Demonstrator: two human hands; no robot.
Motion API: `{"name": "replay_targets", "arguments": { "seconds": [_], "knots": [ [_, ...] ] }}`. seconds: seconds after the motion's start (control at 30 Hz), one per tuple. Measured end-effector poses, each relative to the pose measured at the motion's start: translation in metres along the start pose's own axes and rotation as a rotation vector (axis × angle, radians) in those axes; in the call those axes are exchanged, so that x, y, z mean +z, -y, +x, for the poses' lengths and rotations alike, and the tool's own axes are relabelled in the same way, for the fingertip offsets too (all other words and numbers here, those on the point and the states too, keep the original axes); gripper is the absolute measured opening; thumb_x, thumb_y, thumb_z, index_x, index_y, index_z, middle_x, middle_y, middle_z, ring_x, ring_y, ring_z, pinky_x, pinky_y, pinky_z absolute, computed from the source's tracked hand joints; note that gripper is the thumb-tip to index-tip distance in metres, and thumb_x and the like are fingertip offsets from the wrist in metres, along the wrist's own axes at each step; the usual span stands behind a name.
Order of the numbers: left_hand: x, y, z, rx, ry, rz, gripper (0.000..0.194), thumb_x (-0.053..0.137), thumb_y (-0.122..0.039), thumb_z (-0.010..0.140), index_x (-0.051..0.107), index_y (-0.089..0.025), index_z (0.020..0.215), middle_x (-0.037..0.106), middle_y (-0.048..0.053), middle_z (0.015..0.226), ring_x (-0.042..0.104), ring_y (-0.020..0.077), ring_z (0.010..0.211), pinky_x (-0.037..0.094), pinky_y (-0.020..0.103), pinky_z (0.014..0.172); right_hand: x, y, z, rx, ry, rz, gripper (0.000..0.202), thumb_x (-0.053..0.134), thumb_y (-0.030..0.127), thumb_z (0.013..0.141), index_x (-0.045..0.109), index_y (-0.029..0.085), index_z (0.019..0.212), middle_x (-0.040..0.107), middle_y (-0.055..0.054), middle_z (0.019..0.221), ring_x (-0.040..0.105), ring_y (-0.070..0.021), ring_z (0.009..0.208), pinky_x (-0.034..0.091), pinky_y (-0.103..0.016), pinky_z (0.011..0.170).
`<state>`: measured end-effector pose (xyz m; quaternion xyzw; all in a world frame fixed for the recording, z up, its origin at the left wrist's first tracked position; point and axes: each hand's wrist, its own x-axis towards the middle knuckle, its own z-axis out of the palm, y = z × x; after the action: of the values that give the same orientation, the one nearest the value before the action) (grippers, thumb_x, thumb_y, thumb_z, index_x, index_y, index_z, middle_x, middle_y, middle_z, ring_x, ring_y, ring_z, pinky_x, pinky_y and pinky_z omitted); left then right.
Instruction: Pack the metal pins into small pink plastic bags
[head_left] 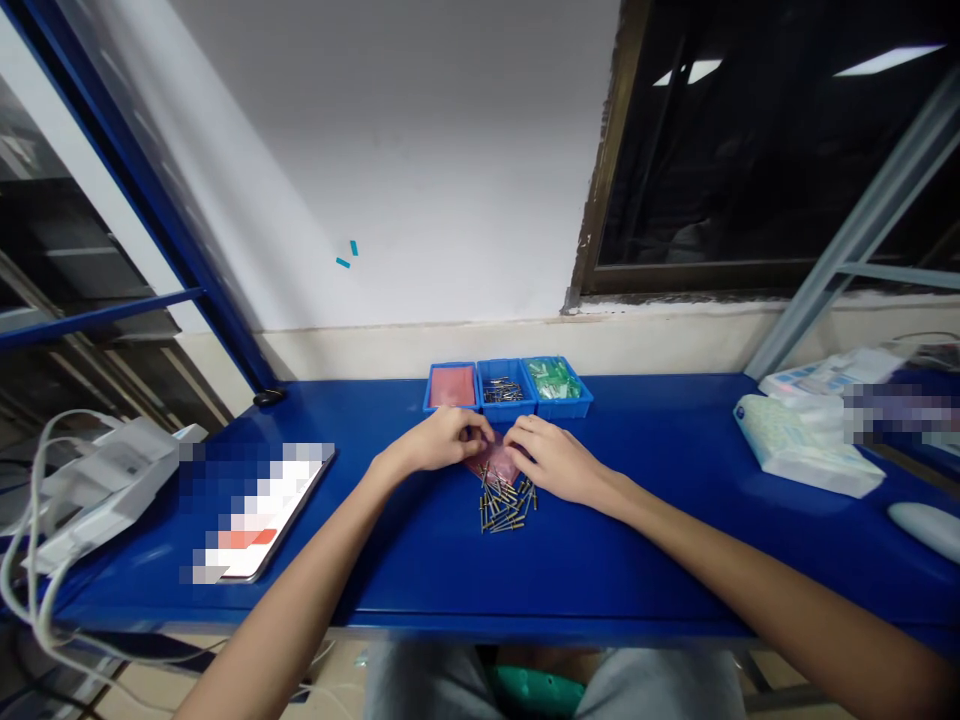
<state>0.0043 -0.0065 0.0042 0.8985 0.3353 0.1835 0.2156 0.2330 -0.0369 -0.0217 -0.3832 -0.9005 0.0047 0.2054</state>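
Observation:
A small pink plastic bag (493,462) lies between my hands on the blue table. My left hand (448,437) pinches its upper left edge with curled fingers. On its right side, the bent fingers of my right hand (556,461) close on the bag, their tips partly hidden. Just in front of the bag is a loose pile of blind rivets (504,506), some of them touching its near edge. Behind my hands stand three joined blue bins: the left bin (428,399) holds pink bags, the middle bin (508,405) rivets, the right bin (568,408) green packets.
A tablet or phone (289,500) with a lit screen lies at left, beside a white power strip (112,490) with cables. To the right are a tissue pack (806,450) and a pale rounded object (926,528). A wall (450,200) rises behind the table (645,560).

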Motion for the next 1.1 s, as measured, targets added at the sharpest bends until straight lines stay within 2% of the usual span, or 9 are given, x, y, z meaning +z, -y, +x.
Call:
{"name": "replay_targets", "arguments": {
  "seconds": [0.1, 0.17, 0.4, 0.6, 0.73, 0.87, 1.03, 1.1],
  "knots": [
    [-0.007, 0.000, -0.003, -0.018, 0.175, -0.243, 0.021, 0.064, -0.017, 0.084, 0.073, -0.016, 0.103, 0.075, 0.007, 0.092, 0.069, 0.0160, 0.075, 0.053, 0.026, 0.068, -0.002, -0.002, 0.000, -0.011, 0.021, -0.019, 0.020, 0.045, 0.021, 0.099, 0.064, 0.017, 0.095, 0.063, -0.008, 0.099, 0.058, -0.0196, 0.095, 0.044, -0.030, 0.078],
    [-0.007, 0.002, -0.003, 0.005, 0.224, -0.299, 0.019, 0.069, -0.020, 0.084, 0.075, -0.017, 0.102, 0.076, 0.007, 0.091, 0.070, 0.0164, 0.076, 0.053, 0.026, 0.069, -0.003, -0.003, 0.001, -0.027, 0.038, -0.031, 0.019, 0.046, 0.021, 0.099, 0.065, 0.017, 0.095, 0.063, -0.008, 0.099, 0.058, -0.0198, 0.094, 0.044, -0.030, 0.077],
    [0.000, 0.011, -0.001, 0.018, 0.256, -0.270, 0.013, 0.070, -0.023, 0.086, 0.078, -0.018, 0.095, 0.076, 0.007, 0.087, 0.067, 0.0161, 0.074, 0.050, 0.026, 0.068, -0.005, 0.000, 0.000, -0.022, 0.054, -0.054, 0.020, 0.048, 0.023, 0.099, 0.065, 0.017, 0.092, 0.062, -0.007, 0.095, 0.057, -0.0188, 0.090, 0.043, -0.029, 0.074],
    [-0.004, 0.005, -0.002, -0.052, 0.253, -0.207, 0.012, 0.070, -0.019, 0.083, 0.076, -0.016, 0.093, 0.073, 0.005, 0.085, 0.062, 0.0137, 0.071, 0.045, 0.024, 0.065, -0.005, -0.001, -0.001, -0.023, 0.057, -0.041, 0.022, 0.045, 0.022, 0.100, 0.065, 0.017, 0.091, 0.061, -0.007, 0.096, 0.057, -0.0187, 0.092, 0.043, -0.029, 0.075],
    [-0.004, 0.006, -0.002, -0.062, 0.245, -0.203, 0.013, 0.072, -0.024, 0.082, 0.075, -0.014, 0.090, 0.068, 0.003, 0.075, 0.054, 0.0111, 0.063, 0.039, 0.022, 0.058, -0.003, -0.001, 0.000, -0.017, 0.056, -0.048, 0.022, 0.045, 0.022, 0.100, 0.064, 0.017, 0.090, 0.061, -0.007, 0.096, 0.057, -0.0188, 0.093, 0.043, -0.029, 0.074],
    [-0.003, 0.008, -0.002, -0.044, 0.179, -0.222, 0.013, 0.065, -0.023, 0.084, 0.071, -0.013, 0.089, 0.066, 0.003, 0.075, 0.054, 0.0113, 0.063, 0.039, 0.022, 0.057, -0.005, 0.000, 0.000, 0.005, 0.035, -0.014, 0.023, 0.045, 0.026, 0.101, 0.063, 0.018, 0.089, 0.060, -0.006, 0.094, 0.057, -0.0187, 0.094, 0.044, -0.029, 0.076],
    [-0.002, 0.004, 0.000, -0.016, -0.101, -0.116, 0.011, 0.057, -0.019, 0.088, 0.066, -0.014, 0.092, 0.063, 0.005, 0.087, 0.056, 0.0136, 0.072, 0.044, 0.026, 0.066, -0.006, 0.002, 0.000, 0.020, 0.004, 0.063, 0.027, 0.045, 0.034, 0.102, 0.064, 0.018, 0.089, 0.062, -0.005, 0.091, 0.059, -0.0186, 0.091, 0.044, -0.030, 0.077],
    [0.000, 0.002, 0.002, 0.005, -0.165, -0.070, 0.012, 0.056, -0.020, 0.090, 0.066, -0.015, 0.094, 0.062, 0.005, 0.091, 0.057, 0.0141, 0.075, 0.045, 0.027, 0.070, -0.005, 0.003, 0.001, 0.035, -0.010, 0.118, 0.023, 0.048, 0.031, 0.101, 0.065, 0.018, 0.093, 0.063, -0.005, 0.090, 0.059, -0.0171, 0.085, 0.043, -0.029, 0.075]
  ]
}}
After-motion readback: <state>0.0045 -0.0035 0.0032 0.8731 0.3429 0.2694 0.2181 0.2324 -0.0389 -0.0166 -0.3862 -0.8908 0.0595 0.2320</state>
